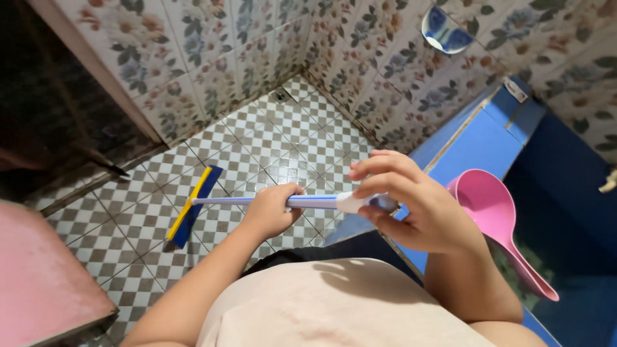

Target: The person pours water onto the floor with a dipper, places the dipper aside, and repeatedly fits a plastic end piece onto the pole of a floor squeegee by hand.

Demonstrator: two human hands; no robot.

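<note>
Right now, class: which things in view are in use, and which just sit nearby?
In use: floor squeegee, held by left hand and right hand; checkered floor.
Nearby: pink dipper, blue tank rim, pink block.

A long-handled floor squeegee is seen held low over a wet, grey-and-white checkered tile floor. Its blade is dark blue with a yellow strip along one edge and is set at a slant, its lower end touching the tiles. The slim handle, pale with blue sections, runs nearly level from the blade to a white-and-blue end grip, and is gripped at two places.
</note>
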